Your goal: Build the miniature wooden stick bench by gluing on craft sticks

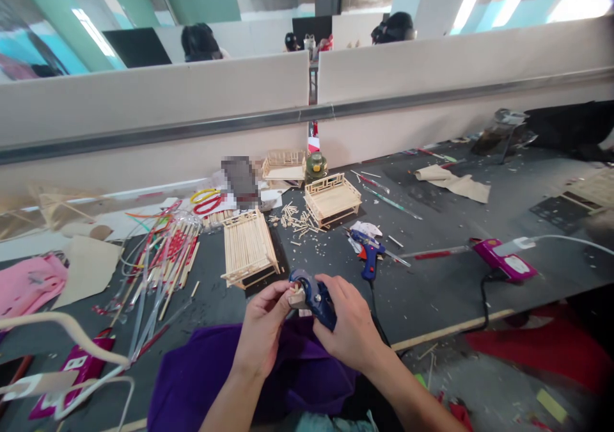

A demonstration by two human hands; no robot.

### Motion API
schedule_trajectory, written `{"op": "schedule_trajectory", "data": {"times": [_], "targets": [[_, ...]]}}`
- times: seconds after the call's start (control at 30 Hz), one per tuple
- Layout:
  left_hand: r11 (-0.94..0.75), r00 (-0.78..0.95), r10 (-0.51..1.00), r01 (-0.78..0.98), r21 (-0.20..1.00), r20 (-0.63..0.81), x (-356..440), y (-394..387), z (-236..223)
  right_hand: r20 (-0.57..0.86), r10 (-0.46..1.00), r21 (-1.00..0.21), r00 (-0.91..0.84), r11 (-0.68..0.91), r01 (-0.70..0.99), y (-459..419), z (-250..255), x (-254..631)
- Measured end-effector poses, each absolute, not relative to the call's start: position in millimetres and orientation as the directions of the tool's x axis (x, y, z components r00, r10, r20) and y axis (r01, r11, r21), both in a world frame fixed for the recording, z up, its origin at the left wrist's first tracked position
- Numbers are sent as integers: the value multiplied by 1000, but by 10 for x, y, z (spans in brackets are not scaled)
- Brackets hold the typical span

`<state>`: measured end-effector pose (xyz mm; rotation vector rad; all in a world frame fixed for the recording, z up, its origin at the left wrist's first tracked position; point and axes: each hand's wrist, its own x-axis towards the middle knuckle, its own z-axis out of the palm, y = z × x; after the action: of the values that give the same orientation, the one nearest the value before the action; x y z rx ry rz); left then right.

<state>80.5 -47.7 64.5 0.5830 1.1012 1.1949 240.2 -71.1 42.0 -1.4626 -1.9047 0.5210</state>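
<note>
My right hand (352, 326) is closed around a dark blue tool (314, 296), likely a small cutter or glue gun, held above the table's near edge. My left hand (263, 326) pinches a small pale wooden piece (297, 297) against the tool's front end. Both hands meet over purple cloth (225, 374) in my lap. Just beyond them stands a flat stick-built frame (249, 248). A blue glue gun (368, 253) lies on the table to the right of it.
Miniature wooden furniture (332, 198) and another piece (284, 166) stand farther back among loose stick offcuts (297, 217). A bundle of sticks and tubes (165, 259) lies left. A magenta power strip (503, 259) sits right. Grey partitions (158, 105) wall the desk; people sit beyond.
</note>
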Motion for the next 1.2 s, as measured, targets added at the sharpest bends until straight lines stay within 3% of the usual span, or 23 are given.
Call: {"op": "schedule_trajectory", "data": {"times": [0.3,0.57,0.8,1.2], "targets": [[186,27,982,-264,947,-185,728,-487,570,285,947,-657,-150,307,689,-742,431,2415],[211,40,977,-262,942,-208,712,-472,592,287,945,-626,-157,309,716,-736,457,2432],[134,82,989,-198,971,-120,678,-471,613,290,944,-601,-157,308,738,-745,461,2451],[214,95,976,-234,948,-197,671,-455,607,262,952,-652,-158,295,699,-762,442,2427]]}}
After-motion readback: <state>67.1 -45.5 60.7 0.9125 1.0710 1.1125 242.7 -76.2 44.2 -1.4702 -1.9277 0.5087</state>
